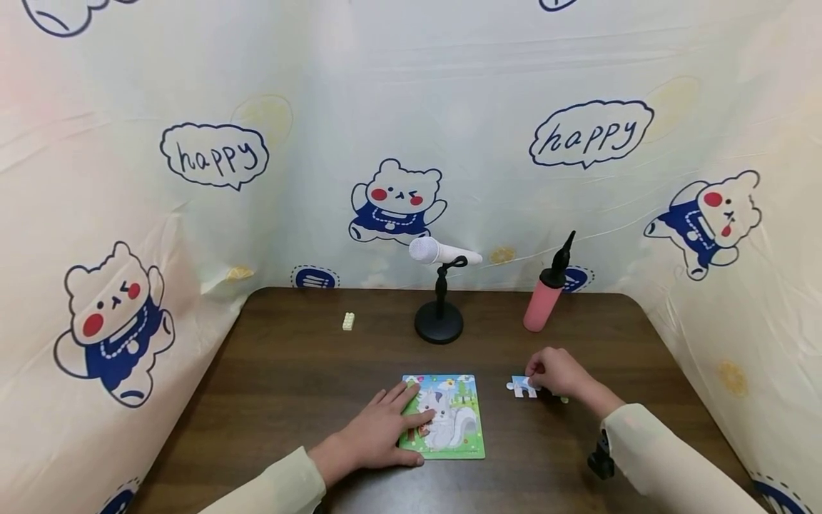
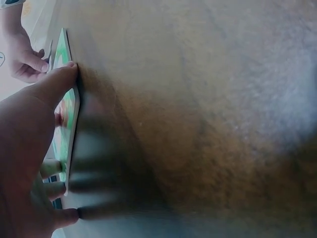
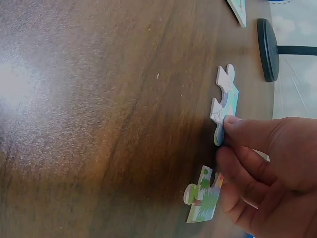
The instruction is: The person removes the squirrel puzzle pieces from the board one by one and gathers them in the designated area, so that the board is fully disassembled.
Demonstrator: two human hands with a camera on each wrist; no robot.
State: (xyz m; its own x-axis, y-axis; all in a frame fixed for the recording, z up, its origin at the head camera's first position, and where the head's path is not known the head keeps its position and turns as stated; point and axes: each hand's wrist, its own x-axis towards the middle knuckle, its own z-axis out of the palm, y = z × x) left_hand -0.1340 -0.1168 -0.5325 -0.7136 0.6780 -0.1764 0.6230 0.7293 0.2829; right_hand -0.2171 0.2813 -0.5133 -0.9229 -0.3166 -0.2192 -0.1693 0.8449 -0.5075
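Observation:
A square jigsaw puzzle (image 1: 464,414) with a white squirrel picture lies on the table. My left hand (image 1: 379,432) rests on its left part with fingers spread; in the left wrist view, the thumb lies over the board's edge. To the right, my right hand (image 1: 557,373) pinches a blue-and-white puzzle piece (image 3: 228,96) at one end between thumb and fingers. Just below those fingers in the right wrist view lies a second puzzle piece (image 3: 204,198), green with a tree print, partly covered by the hand.
A white microphone (image 1: 443,251) sits on a black round-based stand (image 1: 439,323) behind the puzzle. Farther right stands a pink pump (image 1: 542,305) with a black nozzle. A small cream block (image 1: 348,321) lies at the back left. Printed cloth (image 1: 308,86) hangs behind the table.

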